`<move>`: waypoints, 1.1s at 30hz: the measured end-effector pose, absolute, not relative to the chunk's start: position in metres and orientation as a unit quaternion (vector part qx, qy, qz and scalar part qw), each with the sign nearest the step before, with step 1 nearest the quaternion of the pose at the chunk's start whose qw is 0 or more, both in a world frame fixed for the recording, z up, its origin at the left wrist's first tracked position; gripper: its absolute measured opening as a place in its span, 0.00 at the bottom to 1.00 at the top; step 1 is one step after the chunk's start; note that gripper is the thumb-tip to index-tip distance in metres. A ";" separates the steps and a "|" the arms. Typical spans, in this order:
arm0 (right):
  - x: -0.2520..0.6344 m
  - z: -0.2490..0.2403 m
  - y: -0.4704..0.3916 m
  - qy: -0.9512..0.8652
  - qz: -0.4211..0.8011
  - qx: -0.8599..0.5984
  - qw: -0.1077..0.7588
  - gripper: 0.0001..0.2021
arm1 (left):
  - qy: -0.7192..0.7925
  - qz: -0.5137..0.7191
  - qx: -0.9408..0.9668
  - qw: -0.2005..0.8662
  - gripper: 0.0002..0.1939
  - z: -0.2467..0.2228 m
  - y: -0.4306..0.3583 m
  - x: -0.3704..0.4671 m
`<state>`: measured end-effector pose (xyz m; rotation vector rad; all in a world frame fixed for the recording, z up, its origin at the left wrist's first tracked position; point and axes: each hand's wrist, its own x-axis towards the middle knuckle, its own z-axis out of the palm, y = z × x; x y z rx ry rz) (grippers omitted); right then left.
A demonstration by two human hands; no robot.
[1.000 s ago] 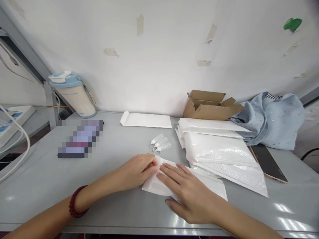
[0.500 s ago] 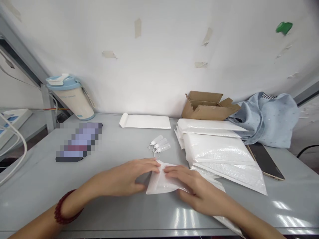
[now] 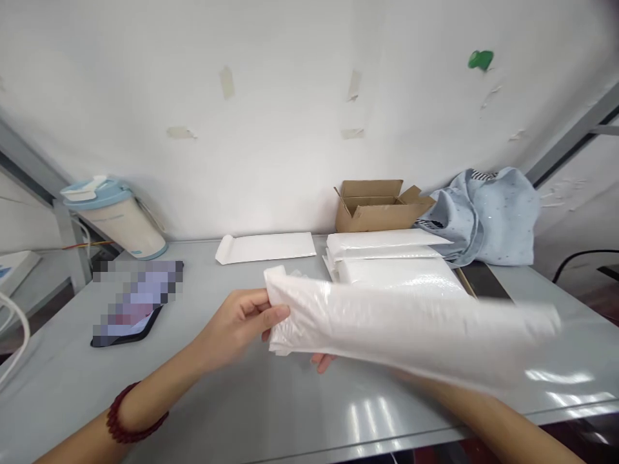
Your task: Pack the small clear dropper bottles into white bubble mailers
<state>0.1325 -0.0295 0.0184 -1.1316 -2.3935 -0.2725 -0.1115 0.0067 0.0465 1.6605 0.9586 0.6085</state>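
A long white bubble mailer is raised above the table, stretched out to the right, its far right end blurred. My left hand is closed on the mailer's left end, thumb in front and fingers behind. Only a few fingertips of my right hand show under the mailer's lower edge; the mailer covers the rest of that hand, so its grip cannot be made out. Behind it on the table lie a stack of white bubble mailers and a single flat white mailer. The small bottles are hidden behind the raised mailer.
An opened cardboard box and a light blue cloth bag stand at the back right, with a dark phone in front of the bag. On the left are a tumbler and a pixelated phone. The grey table ends at a front edge.
The mailer has come up off the table and been swung out to the right. My left hand has taken hold of its end; my right hand has gone behind it. The view has shifted.
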 end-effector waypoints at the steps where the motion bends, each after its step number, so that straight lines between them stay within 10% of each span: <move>1: 0.129 0.013 -0.028 -0.872 -0.037 -0.418 0.251 0.21 | 0.402 0.268 0.676 0.557 0.16 0.051 0.009 -0.103; 7: 0.113 -0.006 -0.022 -0.655 0.606 -0.377 0.247 0.14 | 0.390 0.251 0.542 0.700 0.15 0.052 0.037 -0.031; 19: 0.118 0.003 -0.022 -0.571 0.668 -0.382 0.286 0.14 | 0.432 0.215 0.513 0.710 0.18 0.043 0.056 -0.014; 26: 0.119 0.006 -0.023 -0.570 0.667 -0.392 0.277 0.13 | 0.527 0.193 0.782 0.271 0.14 0.026 0.099 -0.087; 33: 0.116 0.004 -0.023 -0.589 0.660 -0.395 0.248 0.13 | 0.491 0.130 0.853 0.124 0.18 0.002 0.146 -0.142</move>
